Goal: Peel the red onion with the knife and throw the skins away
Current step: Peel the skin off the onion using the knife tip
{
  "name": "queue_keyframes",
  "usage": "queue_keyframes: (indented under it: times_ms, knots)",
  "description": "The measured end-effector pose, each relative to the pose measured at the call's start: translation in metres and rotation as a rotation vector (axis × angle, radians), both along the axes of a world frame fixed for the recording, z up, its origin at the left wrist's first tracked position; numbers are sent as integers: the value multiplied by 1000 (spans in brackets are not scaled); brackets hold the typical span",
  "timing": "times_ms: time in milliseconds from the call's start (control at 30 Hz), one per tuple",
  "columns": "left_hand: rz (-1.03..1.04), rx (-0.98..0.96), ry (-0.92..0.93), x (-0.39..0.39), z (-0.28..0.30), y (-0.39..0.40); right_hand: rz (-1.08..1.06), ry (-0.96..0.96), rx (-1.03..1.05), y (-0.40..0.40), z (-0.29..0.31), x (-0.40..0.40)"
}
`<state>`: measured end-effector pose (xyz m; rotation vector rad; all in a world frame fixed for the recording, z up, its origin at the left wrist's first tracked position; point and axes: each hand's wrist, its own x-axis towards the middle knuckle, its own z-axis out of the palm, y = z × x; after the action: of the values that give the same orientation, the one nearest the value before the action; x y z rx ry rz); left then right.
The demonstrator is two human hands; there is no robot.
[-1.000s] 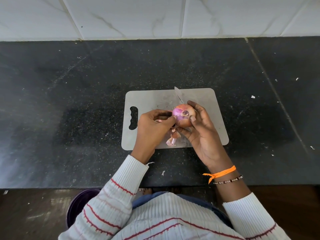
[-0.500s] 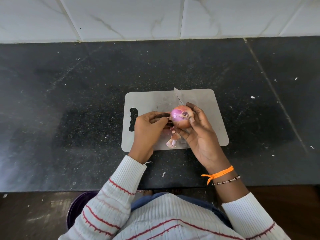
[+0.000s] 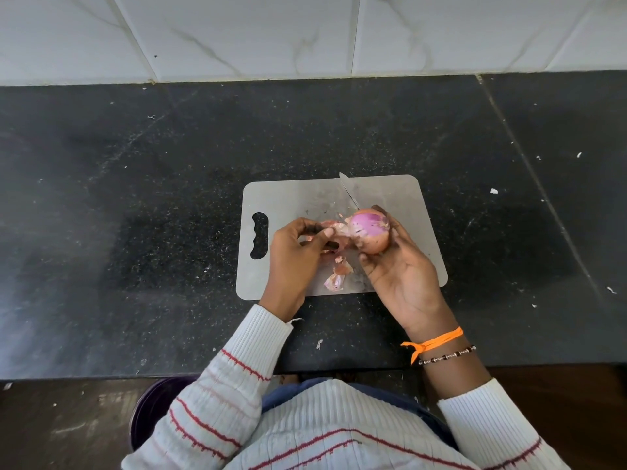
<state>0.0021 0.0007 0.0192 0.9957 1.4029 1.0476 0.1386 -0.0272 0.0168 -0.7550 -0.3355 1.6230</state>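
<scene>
Round red onion: half peeled, gripped in your right hand. Your left hand pinches papery pink skin strip. Skins undiscarded.

The left hand is curling its fingers and thumb, pinching something small at the fingertips, wrist angling up from the lower left. The right hand is turning palm-up, fingers cupping and gripping, its forearm reaching in from the lower right, sleeve pushed back.
</scene>
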Motion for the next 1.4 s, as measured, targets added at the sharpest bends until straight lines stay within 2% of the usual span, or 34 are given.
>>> queue_keyframes:
  times_ms: [167,367,567,667,833,1200,1400]
  knots:
    - [-10,44,135,0,-5,3,-34,-3,-105,-2,2,5]
    - [-14,106,313,1,-7,4,-7,-33,-27,-4,3,7]
    - [-90,258,201,4,17,-3,78,-195,22,-2,3,9]
    - [-126,331,243,6,24,-8,107,-337,73,-2,5,8]
    - [-146,423,349,6,23,-8,101,-423,113,-3,4,5]
    - [-149,429,381,3,21,-10,117,-676,150,-4,-4,9]
    - [-148,424,387,-1,20,-9,133,-730,172,-4,-4,7]
